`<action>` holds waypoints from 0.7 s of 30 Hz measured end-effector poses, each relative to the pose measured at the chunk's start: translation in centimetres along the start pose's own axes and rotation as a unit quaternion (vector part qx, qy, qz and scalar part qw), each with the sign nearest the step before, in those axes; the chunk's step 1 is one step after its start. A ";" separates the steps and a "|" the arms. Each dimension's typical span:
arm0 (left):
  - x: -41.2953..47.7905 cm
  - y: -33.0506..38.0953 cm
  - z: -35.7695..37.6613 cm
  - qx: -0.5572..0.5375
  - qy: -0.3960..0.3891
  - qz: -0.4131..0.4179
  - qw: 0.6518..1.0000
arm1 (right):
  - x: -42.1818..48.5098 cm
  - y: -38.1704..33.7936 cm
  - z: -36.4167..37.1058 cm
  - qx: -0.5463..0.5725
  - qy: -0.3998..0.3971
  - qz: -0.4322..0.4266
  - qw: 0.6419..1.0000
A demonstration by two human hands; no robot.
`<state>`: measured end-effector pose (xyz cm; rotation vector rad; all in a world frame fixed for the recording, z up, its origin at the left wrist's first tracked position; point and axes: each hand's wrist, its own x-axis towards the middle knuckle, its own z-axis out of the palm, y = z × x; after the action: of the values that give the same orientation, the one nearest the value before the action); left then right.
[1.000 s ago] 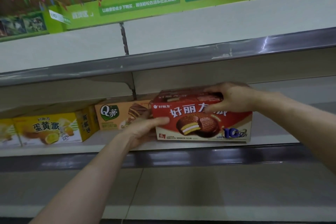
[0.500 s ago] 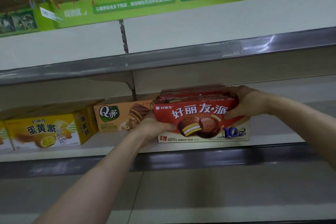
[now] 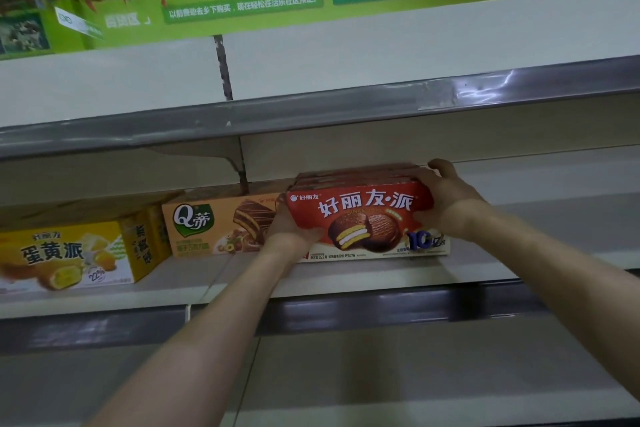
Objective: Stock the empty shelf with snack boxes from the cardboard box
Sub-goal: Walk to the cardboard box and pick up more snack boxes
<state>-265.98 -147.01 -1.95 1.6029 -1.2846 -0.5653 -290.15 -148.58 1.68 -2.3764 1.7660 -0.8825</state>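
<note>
Head view: The red snack box [image 3: 367, 218] is standing on its long edge on the shelf [image 3: 346, 276], printed face toward the camera, showing two chocolate pies and white lettering. Further red edges are showing directly behind its top; their count is unclear. The left hand [image 3: 287, 229] is gripping the box's left end, fingers curled round it. The right hand [image 3: 446, 204] is gripping the right end, fingers wrapping over the upper corner. The left fingertips are lying hidden behind the box. The left hand is covering the right end of the orange box [image 3: 221, 225] just beside it. The yellow box [image 3: 69, 253] is appearing blurred and cut off at the frame edge.
</note>
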 end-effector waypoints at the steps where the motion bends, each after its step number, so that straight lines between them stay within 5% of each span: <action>1: 0.3 -0.1 0.3 0.009 0.009 0.000 1.000 | 0.0 0.1 0.3 -0.016 0.007 -0.004 1.000; 6: 0.3 -0.6 1.4 0.083 0.088 0.057 0.991 | 0.3 0.4 1.4 -0.091 0.014 -0.006 0.996; 10: -1.7 0.7 1.8 0.361 0.127 0.223 0.896 | -0.1 -0.5 1.4 -0.198 0.002 -0.004 0.980; 14: -2.1 0.7 3.0 0.470 0.081 0.225 0.849 | -1.9 -2.1 3.0 -0.224 0.164 -0.158 0.947; 16: -1.8 0.8 3.2 0.474 0.069 0.208 0.853 | -3.0 -3.2 3.4 -0.197 0.111 -0.169 0.959; 19: -1.6 0.8 3.4 0.472 0.082 0.206 0.853 | -2.9 -2.5 4.3 -0.119 -0.062 -0.070 0.988; 21: -1.5 0.8 3.7 0.483 0.094 0.201 0.847 | -2.8 -2.0 4.7 -0.089 -0.097 -0.035 0.991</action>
<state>-269.88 -147.07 -3.16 1.9891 -1.8170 0.6132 -286.72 -146.72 -2.62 -2.5463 1.7633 -0.4961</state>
